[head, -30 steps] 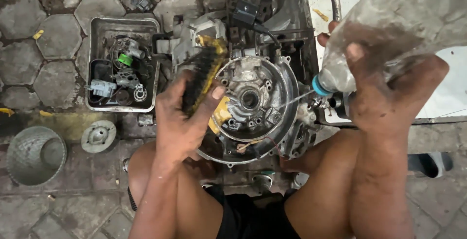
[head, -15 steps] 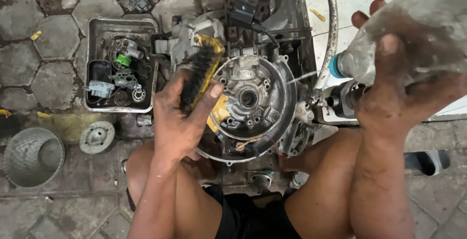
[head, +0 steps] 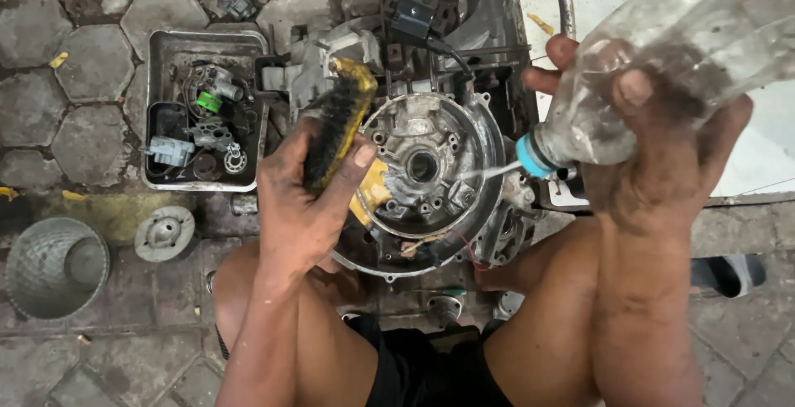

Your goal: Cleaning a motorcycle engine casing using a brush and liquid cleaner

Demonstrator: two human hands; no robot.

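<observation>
While the left hand (head: 302,204) grips a brush (head: 335,130) whose long axis runs from 7 to 1 o'clock, bristles against the engine case (head: 426,183), the right hand (head: 654,150) squeezes a clear bottle (head: 662,67), cap pointing to 8 o'clock at the case. A parts tray (head: 157,59) sits at 9 o'clock, a cone (head: 54,266) at 8.

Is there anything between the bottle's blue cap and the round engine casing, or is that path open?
Nothing visible blocks it. The bottle's blue cap points at the round engine casing, with only a thin liquid stream between. The left hand and brush are on the casing's far side.
</observation>
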